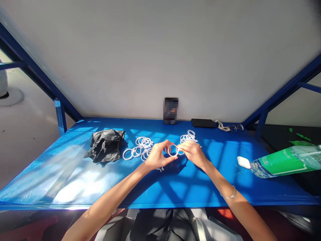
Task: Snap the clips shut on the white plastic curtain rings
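A white plastic ring (177, 152) is held upright between my two hands above the blue tabletop. My left hand (157, 155) grips its left side between curved thumb and fingers. On the ring's right edge, my right hand (192, 151) is closed in a pinch; what lies under its fingertips is partly hidden. Several similar white rings (136, 151), some with small tabs, lie in a loose pile left of my left hand, which covers part of them. Beyond my right hand sits another pile of white rings (191, 133), partly covered by that hand.
A crumpled black plastic bag (106, 145) lies left on the blue table (100, 187). Along the back are a blurred upright phone-like object (171, 111), a black phone (203, 123) and glasses (236, 128). At right lie a white case (243, 162) and a green-labelled bottle (283, 161). Blue frame bars slope at both sides.
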Motion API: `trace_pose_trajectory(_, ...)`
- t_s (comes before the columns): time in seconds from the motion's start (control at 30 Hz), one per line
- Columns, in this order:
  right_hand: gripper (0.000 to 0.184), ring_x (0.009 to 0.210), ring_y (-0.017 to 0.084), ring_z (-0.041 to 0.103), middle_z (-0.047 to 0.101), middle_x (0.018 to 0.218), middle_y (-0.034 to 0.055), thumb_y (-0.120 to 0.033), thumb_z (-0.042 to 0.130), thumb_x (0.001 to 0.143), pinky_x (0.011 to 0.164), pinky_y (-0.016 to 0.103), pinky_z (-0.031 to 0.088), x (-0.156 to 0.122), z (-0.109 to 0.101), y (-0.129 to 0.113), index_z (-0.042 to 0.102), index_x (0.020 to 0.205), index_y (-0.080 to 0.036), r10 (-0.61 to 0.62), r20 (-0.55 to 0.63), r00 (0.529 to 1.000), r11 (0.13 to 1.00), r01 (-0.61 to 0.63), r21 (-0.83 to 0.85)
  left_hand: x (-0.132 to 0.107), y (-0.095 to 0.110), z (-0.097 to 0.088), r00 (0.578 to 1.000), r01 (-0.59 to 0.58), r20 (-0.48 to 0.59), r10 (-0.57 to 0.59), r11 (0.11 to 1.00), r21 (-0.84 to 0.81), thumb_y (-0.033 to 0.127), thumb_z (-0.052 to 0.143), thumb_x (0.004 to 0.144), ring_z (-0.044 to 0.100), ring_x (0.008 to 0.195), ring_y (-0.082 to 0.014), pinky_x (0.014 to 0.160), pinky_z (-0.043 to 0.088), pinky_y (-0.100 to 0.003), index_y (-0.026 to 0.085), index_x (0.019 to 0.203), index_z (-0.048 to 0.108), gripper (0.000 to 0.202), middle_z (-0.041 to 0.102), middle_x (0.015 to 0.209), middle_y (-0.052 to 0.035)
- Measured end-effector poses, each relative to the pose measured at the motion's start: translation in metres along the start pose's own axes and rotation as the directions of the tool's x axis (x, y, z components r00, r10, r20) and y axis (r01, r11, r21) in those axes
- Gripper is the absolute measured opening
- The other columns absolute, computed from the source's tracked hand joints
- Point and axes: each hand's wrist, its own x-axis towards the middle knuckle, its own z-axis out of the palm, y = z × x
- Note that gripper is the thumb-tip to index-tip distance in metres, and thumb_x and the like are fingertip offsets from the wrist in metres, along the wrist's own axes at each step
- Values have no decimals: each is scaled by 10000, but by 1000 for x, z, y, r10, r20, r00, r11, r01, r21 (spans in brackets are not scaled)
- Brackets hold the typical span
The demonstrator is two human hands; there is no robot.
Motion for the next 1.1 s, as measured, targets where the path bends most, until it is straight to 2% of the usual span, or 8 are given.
trace_pose_trajectory(0.2,271,714,204,652,731,800,62,-246,480,1017,665,329,531,-1,1,-2,743,961,-213,6,36,999,999,-4,-51,-1,2,1,999,36,7,-36,999,6,477,755,755,541,628,-125,608,427,-255,158,910,615,381,610,711,10)
trace_pose_trajectory(0.37,252,822,238,701,761,901,77,-256,503,1008,736,356,557,2,1,-2,748,957,-228,105,29,994,993,-103,-51,1,-3,-1,997,47,55,-48,999,13,506,664,849,574,671,-150,621,442,-267,170,1176,571,478,610,757,7)
trace_pose_trajectory(0.5,228,913,266,711,765,982,87,-250,515,1000,795,384,562,4,-3,3,739,982,-211,202,60,978,973,-193,-124,4,-12,-12,988,-42,152,2,964,262,476,598,918,617,909,-225,797,482,-343,161,1348,464,549,640,1006,-62)
trace_pose_trajectory(0.63,217,922,271,690,749,983,109,-234,516,994,814,399,551,3,-6,13,724,976,-175,195,62,979,957,-176,-230,7,-12,-25,950,-147,309,-44,811,566,263,556,900,599,1009,-264,867,455,-382,161,1156,588,278,641,1093,-90)
trace_pose_trajectory(0.77,216,963,280,664,739,1009,107,-235,510,995,821,424,539,-2,-4,21,717,969,-176,190,73,979,943,-161,-290,9,-4,-33,870,-199,469,-148,767,611,167,622,784,609,969,-244,815,437,-327,167,979,648,196,659,1001,-70)
trace_pose_trajectory(0.87,208,987,287,654,735,1024,100,-247,520,990,812,439,537,-4,-2,25,714,947,-188,201,72,977,938,-171,-301,8,-1,-32,832,-230,524,-184,744,627,140,651,765,618,931,-233,788,434,-311,164,919,651,156,654,989,-71)
trace_pose_trajectory(0.97,191,1006,296,649,730,1035,101,-247,535,979,812,451,537,-6,0,27,712,934,-194,219,68,973,934,-189,-303,8,-5,-29,836,-257,521,-169,720,645,148,612,835,621,869,-211,740,415,-291,153,879,629,47,649,952,-71)
trace_pose_trajectory(1.1,188,1022,305,647,724,1047,108,-253,538,978,827,470,540,-4,-2,25,712,942,-193,246,57,968,934,-221,-280,9,-16,-26,903,-149,409,-130,799,582,95,530,862,556,663,-149,616,322,-263,152,779,565,107,627,780,-40)
